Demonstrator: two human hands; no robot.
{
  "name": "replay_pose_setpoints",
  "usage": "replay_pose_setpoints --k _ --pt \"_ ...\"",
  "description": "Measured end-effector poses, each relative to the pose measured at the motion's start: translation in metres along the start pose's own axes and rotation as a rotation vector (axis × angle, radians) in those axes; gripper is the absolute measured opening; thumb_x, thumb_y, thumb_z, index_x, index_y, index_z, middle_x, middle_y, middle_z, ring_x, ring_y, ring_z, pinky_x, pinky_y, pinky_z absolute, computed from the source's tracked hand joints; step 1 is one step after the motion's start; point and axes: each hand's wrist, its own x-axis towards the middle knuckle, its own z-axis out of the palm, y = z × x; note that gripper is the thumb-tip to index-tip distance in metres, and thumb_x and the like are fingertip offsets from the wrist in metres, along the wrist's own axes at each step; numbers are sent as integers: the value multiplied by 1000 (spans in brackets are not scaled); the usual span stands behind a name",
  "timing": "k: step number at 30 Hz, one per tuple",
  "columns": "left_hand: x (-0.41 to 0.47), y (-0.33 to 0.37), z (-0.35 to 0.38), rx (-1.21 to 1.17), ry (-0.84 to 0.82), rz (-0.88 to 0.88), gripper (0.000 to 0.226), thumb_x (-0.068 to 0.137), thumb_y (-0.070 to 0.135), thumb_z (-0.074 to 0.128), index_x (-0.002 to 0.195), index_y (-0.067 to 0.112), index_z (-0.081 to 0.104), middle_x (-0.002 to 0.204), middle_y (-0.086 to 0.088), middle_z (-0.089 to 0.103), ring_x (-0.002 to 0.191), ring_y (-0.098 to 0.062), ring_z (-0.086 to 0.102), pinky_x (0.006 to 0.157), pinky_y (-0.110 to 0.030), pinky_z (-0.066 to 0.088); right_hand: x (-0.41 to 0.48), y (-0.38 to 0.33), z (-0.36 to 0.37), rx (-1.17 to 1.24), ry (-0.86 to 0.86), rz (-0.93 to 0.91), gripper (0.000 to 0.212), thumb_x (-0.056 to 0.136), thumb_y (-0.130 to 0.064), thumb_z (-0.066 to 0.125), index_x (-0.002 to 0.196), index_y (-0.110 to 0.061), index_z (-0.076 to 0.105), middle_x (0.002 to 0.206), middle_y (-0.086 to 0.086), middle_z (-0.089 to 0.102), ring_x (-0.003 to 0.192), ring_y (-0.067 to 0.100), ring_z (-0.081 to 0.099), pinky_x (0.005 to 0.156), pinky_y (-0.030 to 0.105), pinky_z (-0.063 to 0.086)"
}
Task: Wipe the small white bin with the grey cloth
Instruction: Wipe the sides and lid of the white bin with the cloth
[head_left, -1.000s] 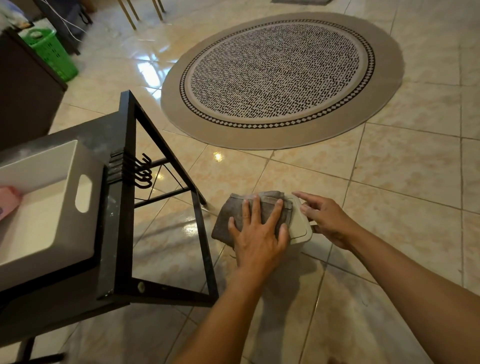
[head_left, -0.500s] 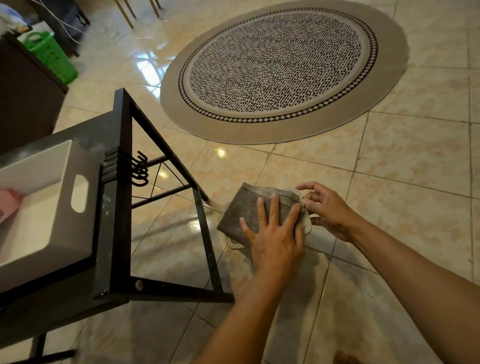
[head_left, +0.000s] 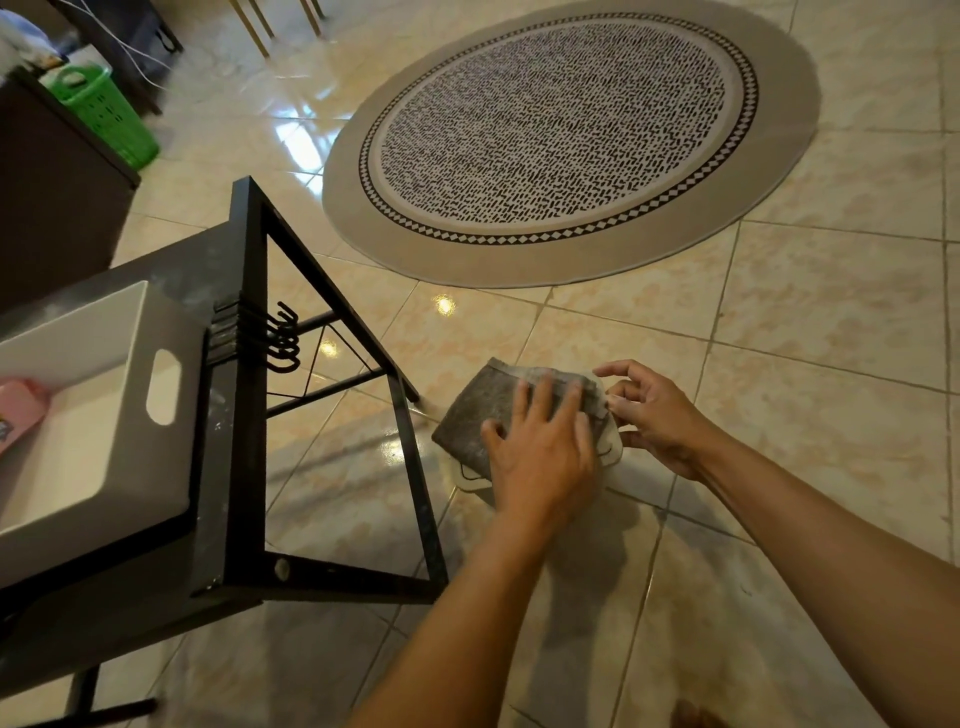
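Glossy beige floor tiles, a round patterned rug ahead. The small white bin stands on the floor just in front of me, beside the black rack. My left hand lies flat and open on the grey cloth, pressing it over the bin's top; the cloth trails away to the left. My right hand steadies the bin's right edge, fingers loosely curled. Most of the bin is hidden under cloth and hand.

A home: glossy tiled floor, round patterned rug, green laundry basket.
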Motion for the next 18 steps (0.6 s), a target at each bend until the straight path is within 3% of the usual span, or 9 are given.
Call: replay_pose_setpoints --k 4,7,14,16,18 --pt "22 -38 -15 32 -80 57 62 94 64 25 152 47 12 165 3 -12 149 -23 -13 110 -65 -6 2 1 0 17 3 6 29 99 0 48 123 -13 56 77 6 56 67 16 60 56 28 54" --pt "19 -54 -7 141 -142 80 68 91 73 23 152 50 4 164 4 -14 149 -23 -16 112 -68 -4 2 2 0 40 2 5 28 98 0 50 124 -11 56 78 6 56 67 16 60 55 28 54" --pt "11 -9 11 46 6 -296 67 97 62 16 156 35 -3 164 -2 -16 148 -24 -20 114 -55 -11 0 0 1 0 6 -5 27 98 -2 51 121 -14 58 75 5 56 65 15 60 55 26 54" --pt "12 -16 7 19 36 -216 64 98 59 19 155 38 0 164 1 -16 148 -24 -20 114 -55 -11 0 2 0 -2 1 -2 27 98 -1 50 121 -15 58 77 6 56 66 16 60 56 28 55" --pt "7 -33 3 31 37 26 61 98 58 23 154 44 3 164 5 -14 148 -22 -20 116 -54 -11 -1 2 -1 12 -3 -1 28 98 -1 49 120 -15 57 78 7 56 69 18 59 58 30 55"
